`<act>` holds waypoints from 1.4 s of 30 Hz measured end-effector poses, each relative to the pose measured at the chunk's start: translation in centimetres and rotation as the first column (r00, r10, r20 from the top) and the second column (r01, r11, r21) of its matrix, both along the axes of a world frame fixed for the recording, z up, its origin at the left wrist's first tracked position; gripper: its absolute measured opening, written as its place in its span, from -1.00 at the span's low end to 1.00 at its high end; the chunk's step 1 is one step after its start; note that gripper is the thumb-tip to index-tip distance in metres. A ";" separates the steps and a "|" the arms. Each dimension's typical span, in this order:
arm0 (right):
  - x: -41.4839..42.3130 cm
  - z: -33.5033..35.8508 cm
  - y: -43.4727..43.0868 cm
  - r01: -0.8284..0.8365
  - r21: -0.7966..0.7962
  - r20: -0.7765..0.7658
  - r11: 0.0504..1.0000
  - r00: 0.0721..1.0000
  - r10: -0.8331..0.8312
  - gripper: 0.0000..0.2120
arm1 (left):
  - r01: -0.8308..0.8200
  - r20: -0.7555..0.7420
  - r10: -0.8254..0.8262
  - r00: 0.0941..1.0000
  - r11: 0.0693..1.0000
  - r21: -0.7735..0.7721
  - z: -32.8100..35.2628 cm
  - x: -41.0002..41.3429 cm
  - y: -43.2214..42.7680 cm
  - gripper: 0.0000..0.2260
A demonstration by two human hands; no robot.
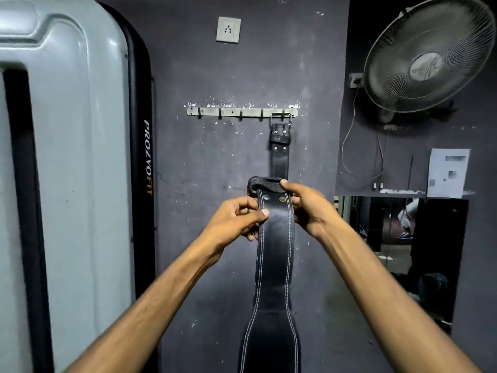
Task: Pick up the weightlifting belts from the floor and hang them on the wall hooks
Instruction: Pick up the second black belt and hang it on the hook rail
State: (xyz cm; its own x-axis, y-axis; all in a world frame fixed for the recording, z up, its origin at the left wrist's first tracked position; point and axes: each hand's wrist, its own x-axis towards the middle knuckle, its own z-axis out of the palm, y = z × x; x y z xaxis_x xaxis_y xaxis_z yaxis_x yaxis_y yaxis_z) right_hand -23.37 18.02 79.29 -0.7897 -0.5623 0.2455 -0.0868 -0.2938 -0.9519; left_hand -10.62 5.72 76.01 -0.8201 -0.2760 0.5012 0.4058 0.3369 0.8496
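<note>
Your left hand (242, 219) and right hand (304, 208) both pinch top end of belt (274, 243), held below hook rail (242, 112); rest dangles, likely keeping strap straight for hooking. Second belt (279, 157) hangs by buckle at rail's right end; rail free to its left

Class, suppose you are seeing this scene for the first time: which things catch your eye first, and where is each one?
The black stitched belt at centre stands out first, gripped near its top by the left hand and right hand. Behind it a second belt hangs by its buckle from the rightmost hook of the metal hook rail. A large wall fan fills the upper right.
</note>
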 end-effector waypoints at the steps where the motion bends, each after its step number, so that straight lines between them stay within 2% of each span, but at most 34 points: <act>1: -0.2 -0.1 -1.0 0.044 -0.021 -0.012 0.999 0.999 -0.044 -0.87 | 0.015 0.029 -0.014 0.999 1.000 -0.015 -0.1 -0.2 -0.9 -0.91; 2: -0.4 -0.2 -1.9 0.082 -0.042 -0.045 0.996 0.995 -0.084 -0.89 | 0.032 0.054 -0.031 0.998 0.999 -0.008 -0.1 -0.5 -1.8 -0.91; 5: -0.3 -0.9 -3.8 0.164 -0.058 -0.206 0.985 0.963 -0.173 -0.87 | 0.036 0.087 -0.043 0.995 0.996 0.085 1.0 -1.6 -4.5 -0.62; 7: -0.3 -1.4 -5.1 0.191 -0.066 -0.265 0.979 0.943 -0.201 -0.87 | -0.021 0.068 0.014 0.998 0.994 0.108 2.3 -2.9 -6.1 -0.52; 10: -0.3 -1.5 -6.8 0.223 -0.085 -0.314 0.971 0.919 -0.238 -0.94 | -0.187 -0.003 0.188 0.982 0.978 0.091 3.5 -5.8 -7.9 -0.62; 12: -0.9 -1.4 -7.9 0.248 -0.094 -0.315 0.964 0.911 -0.265 -0.81 | -0.230 -0.070 0.237 0.969 0.968 0.099 3.8 -8.0 -9.4 -0.67; 14: -2.0 -1.2 -8.9 0.255 -0.100 -0.362 0.962 0.891 -0.274 -0.71 | -0.241 -0.104 0.250 0.963 0.966 0.090 3.9 -9.5 -10.6 -0.55; 16: -3.5 -1.0 -10.1 0.260 -0.115 -0.438 0.959 0.853 -0.284 -0.65 | -0.316 -0.127 0.314 0.941 0.949 0.008 4.0 -10.9 -12.2 -0.44; 19: -5.9 -0.8 -11.7 0.315 -0.113 -0.553 0.942 0.768 -0.323 -0.55 | -0.459 -0.188 0.424 0.886 0.863 -0.214 4.5 -13.0 -13.9 -0.53; 21: -7.7 -0.7 -12.7 0.365 -0.116 -0.601 0.924 0.714 -0.358 -0.49 | -0.570 -0.281 0.498 0.821 0.742 -0.352 4.9 -15.0 -14.9 -0.62; 25: -11.5 0.5 -14.7 0.400 -0.158 -0.655 0.903 0.642 -0.399 -0.42 | -0.700 -0.456 0.531 0.714 0.542 -0.465 6.4 -19.0 -16.5 -0.52; 28: -14.4 2.4 -16.1 0.405 -0.196 -0.650 0.893 0.629 -0.427 -0.42 | -0.730 -0.494 0.537 0.683 0.486 -0.481 8.5 -22.3 -17.7 -0.47; 33: -19.7 8.1 -18.1 0.387 -0.211 -0.681 0.898 0.601 -0.419 -0.45 | -0.762 -0.569 0.507 0.647 0.418 -0.495 14.6 -28.2 -19.4 -0.50; 37: -24.7 13.3 -20.1 0.458 -0.252 -0.692 0.853 0.531 -0.490 -0.45 | -0.773 -0.563 0.540 0.626 0.336 -0.538 20.4 -32.7 -20.6 -0.57; 42: -30.6 17.2 -23.2 0.534 -0.195 -0.738 0.823 0.473 -0.482 -0.40 | -0.779 -0.524 0.610 0.594 0.275 -0.564 24.1 -36.5 -22.2 -0.58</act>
